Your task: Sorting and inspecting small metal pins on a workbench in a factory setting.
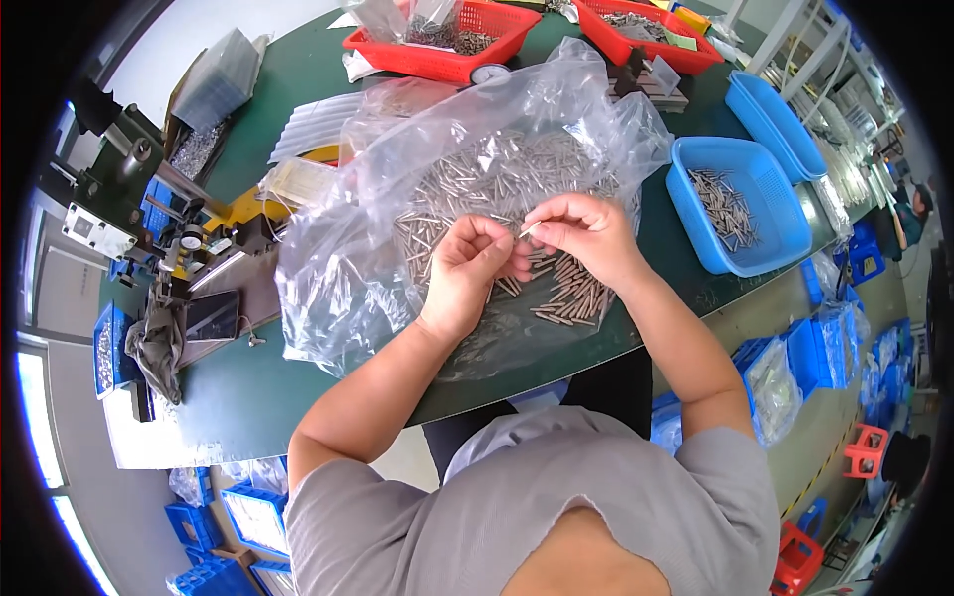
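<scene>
Over a spread-out clear plastic bag, my two hands meet in the middle. A small slim metal pin sits between my fingertips. My right hand pinches it between thumb and index finger. The fingers of my left hand are curled, with thumb and fingertips closed at the pin's other end; whether more pins lie inside that hand is hidden. Beneath and behind the hands lies a big heap of similar metal pins on the bag. Several pins lie roughly side by side just below my right hand.
A blue basket with more pins stands to the right, another blue basket behind it. Two red baskets of metal parts are at the back of the green table. A bench device with a dial gauge stands left.
</scene>
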`<state>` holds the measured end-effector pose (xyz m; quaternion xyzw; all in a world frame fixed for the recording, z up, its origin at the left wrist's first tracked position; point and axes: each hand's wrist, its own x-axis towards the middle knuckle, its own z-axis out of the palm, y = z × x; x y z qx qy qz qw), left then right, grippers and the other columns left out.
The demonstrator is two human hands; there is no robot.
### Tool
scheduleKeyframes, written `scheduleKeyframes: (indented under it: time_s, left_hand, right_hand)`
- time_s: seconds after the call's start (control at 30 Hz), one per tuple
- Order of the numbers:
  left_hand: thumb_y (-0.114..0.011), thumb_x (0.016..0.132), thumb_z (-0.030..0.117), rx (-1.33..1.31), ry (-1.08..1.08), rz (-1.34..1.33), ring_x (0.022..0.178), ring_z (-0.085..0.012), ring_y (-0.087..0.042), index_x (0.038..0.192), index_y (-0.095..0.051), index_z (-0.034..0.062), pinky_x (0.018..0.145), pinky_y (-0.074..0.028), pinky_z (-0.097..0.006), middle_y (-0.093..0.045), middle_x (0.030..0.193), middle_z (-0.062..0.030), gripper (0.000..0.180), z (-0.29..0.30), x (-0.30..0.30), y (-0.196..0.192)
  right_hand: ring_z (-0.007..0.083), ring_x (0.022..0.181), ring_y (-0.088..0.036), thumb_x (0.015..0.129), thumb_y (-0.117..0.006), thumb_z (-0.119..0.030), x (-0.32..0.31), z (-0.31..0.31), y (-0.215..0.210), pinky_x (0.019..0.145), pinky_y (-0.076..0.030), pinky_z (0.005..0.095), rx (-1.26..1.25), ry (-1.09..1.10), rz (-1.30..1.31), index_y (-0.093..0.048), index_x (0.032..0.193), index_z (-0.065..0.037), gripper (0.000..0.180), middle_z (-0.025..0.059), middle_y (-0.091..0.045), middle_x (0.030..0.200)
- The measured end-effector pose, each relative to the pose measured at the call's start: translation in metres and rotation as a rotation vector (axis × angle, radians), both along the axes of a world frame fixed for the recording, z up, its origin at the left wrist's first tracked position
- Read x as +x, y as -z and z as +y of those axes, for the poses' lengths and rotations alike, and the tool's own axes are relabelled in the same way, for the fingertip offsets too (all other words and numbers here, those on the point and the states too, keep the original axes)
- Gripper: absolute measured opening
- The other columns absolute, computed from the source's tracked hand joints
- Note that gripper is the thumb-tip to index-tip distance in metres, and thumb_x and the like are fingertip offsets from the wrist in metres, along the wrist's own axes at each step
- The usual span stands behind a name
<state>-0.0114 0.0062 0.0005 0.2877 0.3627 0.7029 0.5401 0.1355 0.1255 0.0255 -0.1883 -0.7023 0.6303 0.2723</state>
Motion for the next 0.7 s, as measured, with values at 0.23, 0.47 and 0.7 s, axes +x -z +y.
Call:
scheduleKeyframes:
  time_s: [0.23, 0.47, 0.7]
  left_hand:
    - [-0.053, 0.092, 0.004, 0.006, 0.019, -0.016, 0.076, -0.0187, -0.064, 0.098, -0.050, 0.0013, 0.071, -0.055, -0.032, -0.065, 0.089, -0.0129, 0.007, -0.002, -0.001, 0.001]
    - [-0.053, 0.092, 0.004, 0.012, 0.053, 0.017, 0.073, -0.0215, -0.063, 0.098, -0.052, 0.0023, 0.068, -0.053, -0.033, -0.063, 0.086, -0.0132, 0.006, 0.008, 0.006, -0.003]
    - [-0.054, 0.090, 0.003, -0.009, -0.021, 0.167, 0.070, -0.0195, -0.062, 0.094, -0.052, -0.0001, 0.064, -0.055, -0.032, -0.062, 0.082, -0.0123, 0.006, -0.004, -0.003, 0.004]
  right_hand:
    - [0.0100, 0.077, -0.064, 0.083, -0.065, -0.001, -0.002, -0.005, 0.003, 0.070, -0.051, 0.0222, 0.008, -0.048, 0.115, -0.066, 0.093, 0.002, 0.010, 0.0049, -0.068, 0.081]
    - [0.0109, 0.077, -0.064, 0.081, -0.067, -0.001, 0.009, -0.001, -0.003, 0.068, -0.051, 0.0241, 0.209, 0.070, 0.068, -0.067, 0.089, 0.000, 0.008, 0.0059, -0.067, 0.082]
    - [0.0220, 0.069, -0.063, 0.075, -0.072, -0.012, -0.006, -0.001, 0.005, 0.062, -0.047, 0.0315, 0.490, -0.033, 0.049, -0.069, 0.077, -0.007, 0.007, 0.0066, -0.064, 0.072]
